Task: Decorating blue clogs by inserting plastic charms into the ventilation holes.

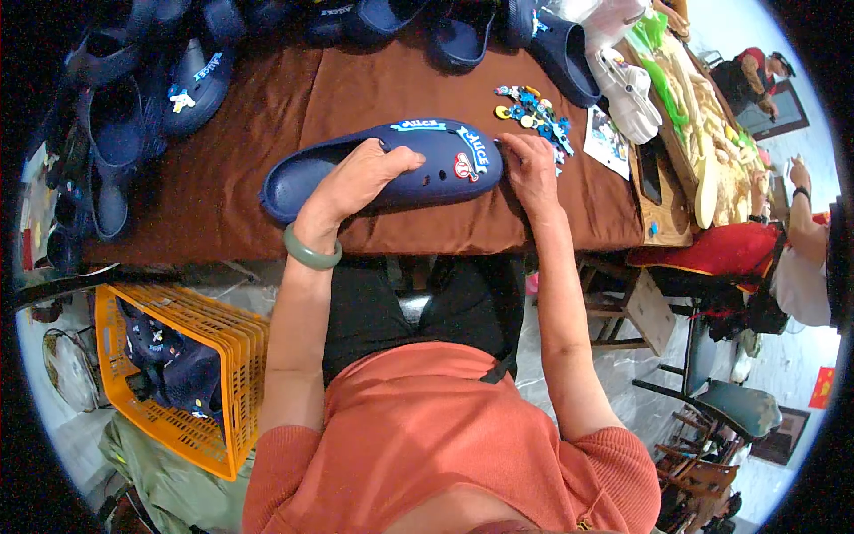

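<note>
A navy blue foam clog lies sideways in front of me on the brown cloth, heel to the left and toe to the right. Blue-and-white lettered charms and a red-and-white round charm sit on its upper, beside a few bare holes. My left hand grips the clog's middle, thumb on top and the other fingers mostly out of sight. Close by the toe, my right hand has its fingers curled and pressed together; whatever is in them is hidden. Just beyond that hand lies a pile of small colourful charms.
More navy clogs line the table's left and far edges. White clogs, a printed sheet and a dark phone lie to the right. An orange crate holding clogs stands at lower left. Other people work at the right.
</note>
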`<state>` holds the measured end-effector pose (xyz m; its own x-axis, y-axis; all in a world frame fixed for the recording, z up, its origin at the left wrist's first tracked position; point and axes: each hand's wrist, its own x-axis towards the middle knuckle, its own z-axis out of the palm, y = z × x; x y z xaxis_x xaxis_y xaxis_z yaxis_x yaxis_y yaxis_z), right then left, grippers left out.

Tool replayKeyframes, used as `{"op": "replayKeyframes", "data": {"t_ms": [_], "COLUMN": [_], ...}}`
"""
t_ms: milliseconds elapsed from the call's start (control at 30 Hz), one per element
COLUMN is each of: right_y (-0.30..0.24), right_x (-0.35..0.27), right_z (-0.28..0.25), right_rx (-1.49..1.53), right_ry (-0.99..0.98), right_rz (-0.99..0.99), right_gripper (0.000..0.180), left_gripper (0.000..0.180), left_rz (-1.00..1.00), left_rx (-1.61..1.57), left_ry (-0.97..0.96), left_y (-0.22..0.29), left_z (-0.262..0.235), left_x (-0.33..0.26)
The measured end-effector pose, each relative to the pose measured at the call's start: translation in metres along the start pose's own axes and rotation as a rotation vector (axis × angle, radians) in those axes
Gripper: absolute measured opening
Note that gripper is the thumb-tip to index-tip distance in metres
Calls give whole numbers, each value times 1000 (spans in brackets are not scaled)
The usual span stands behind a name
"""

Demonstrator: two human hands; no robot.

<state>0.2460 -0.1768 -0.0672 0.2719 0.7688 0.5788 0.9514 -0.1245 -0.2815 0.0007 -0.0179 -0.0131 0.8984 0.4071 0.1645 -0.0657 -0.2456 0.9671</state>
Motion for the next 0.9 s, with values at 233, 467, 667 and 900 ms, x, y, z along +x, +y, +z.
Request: {"op": "replayKeyframes", "data": {"t_ms": [233,467,667,900], "right_y": [-28,-27,-32,-89], "right_x": [6,4,6,0], "right_z": [-13,-18,-18,-21], "right_rx": [296,397,373,40], "right_ry": [62,40,73,234], "right_rz": [76,34,36,-264], "right_gripper": [24,26,23,32], "left_gripper": [35,30,30,31], "left_rz": [15,-152,-116,-248], "left_rx": [-20,-176,-106,-201], "left_ry": [16,-56,-50,-68], "left_y": [2,-4,-6,0], "left_z": [-1,-3,-2,-3], "left_x": [-1,3,4,3]}}
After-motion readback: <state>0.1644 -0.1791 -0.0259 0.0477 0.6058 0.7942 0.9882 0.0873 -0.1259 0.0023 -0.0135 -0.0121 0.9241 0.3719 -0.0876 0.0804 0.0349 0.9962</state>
